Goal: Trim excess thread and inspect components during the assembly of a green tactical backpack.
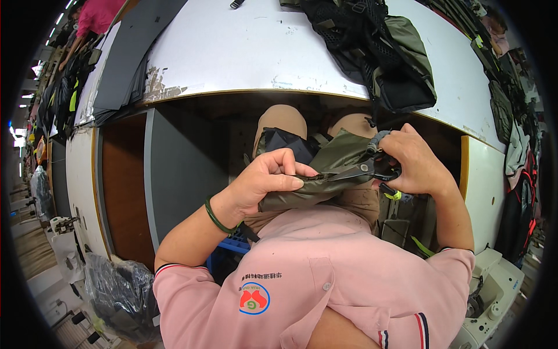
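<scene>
An olive-green fabric piece (343, 152) lies across my lap, with a dark patch (285, 142) at its far left part. My left hand (273, 177) is closed, thumb and forefinger pinching the fabric along a dark edge. In my right hand (415, 160) is a pair of scissors (356, 170), its grey-wrapped handle loop standing up beside the fingers. The blades point left along the fabric edge, toward my left fingertips. Where the blade tips meet the cloth is too small to make out.
Beyond my knees is a white worktable (244, 46) with a worn front edge. A black and olive backpack (389, 64) hangs partly over it at right; dark grey sheets (131, 58) lie at left. A sewing machine (494, 291) stands at lower right, a plastic-wrapped bundle (122, 296) at lower left.
</scene>
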{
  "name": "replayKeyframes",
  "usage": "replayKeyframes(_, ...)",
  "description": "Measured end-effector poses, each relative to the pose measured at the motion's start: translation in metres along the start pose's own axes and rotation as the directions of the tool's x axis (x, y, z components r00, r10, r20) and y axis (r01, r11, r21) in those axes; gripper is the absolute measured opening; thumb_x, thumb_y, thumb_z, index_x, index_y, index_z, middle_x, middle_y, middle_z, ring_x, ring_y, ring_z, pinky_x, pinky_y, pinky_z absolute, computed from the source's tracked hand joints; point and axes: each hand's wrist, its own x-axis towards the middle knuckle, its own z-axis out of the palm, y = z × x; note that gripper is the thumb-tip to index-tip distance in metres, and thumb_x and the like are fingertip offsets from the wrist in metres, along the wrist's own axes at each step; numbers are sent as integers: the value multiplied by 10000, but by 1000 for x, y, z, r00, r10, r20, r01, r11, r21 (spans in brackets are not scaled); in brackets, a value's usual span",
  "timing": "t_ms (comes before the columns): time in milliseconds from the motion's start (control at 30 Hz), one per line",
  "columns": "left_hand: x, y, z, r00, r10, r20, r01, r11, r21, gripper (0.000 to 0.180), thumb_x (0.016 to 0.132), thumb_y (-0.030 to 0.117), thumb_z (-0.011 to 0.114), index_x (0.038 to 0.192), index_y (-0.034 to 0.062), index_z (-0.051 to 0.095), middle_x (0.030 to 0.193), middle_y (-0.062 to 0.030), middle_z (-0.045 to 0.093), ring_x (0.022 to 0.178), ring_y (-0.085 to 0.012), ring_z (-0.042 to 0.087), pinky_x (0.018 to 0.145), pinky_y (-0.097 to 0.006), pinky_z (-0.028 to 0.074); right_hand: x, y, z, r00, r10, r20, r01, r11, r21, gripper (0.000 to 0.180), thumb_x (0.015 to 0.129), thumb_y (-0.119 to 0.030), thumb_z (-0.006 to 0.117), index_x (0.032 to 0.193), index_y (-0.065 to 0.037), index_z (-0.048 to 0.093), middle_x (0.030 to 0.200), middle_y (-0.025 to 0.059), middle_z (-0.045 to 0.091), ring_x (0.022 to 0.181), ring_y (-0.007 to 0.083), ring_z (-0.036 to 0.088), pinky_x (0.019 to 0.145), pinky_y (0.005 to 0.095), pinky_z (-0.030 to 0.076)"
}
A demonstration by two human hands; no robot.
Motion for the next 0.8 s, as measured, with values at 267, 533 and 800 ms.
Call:
replayKeyframes(267, 3, -6, 0, 999, 26, 36, -27, 999, 33, 212, 826, 12, 728, 829, 115, 543, 1132, -152, 671, 1025, -135, 618, 897, -273, 493, 11, -3, -6, 997, -38, 63, 39, 999, -17, 487, 622, -431, 886, 740, -104, 545, 657, 23, 535, 695, 250, 563, 713, 358, 349)
replayKeyframes(533, 3, -7, -1, 1000, -1, 25, 1, 1000, 18, 216, 818, 32, 742, 834, 124, 547, 1149, -141, 662, 1046, -135, 606, 913, -279, 474, 14, -5, -6, 996, -19, 85, 23, 999, -45, 465, 630, -422, 875, 684, -91, 552, 607, 60, 542, 643, 285, 532, 704, 361, 363)
replayKeyframes(800, 4, -9, -2, 1000, -15, 10, 15, 1000, 12, 207, 809, 69, 760, 810, 125, 561, 1028, -110, 656, 1198, -190, 556, 971, -311, 432, 8, -2, -4, 996, 50, 70, -47, 998, -53, 445, 593, -381, 891, 649, -87, 561, 602, 75, 572, 608, 300, 470, 706, 371, 383)
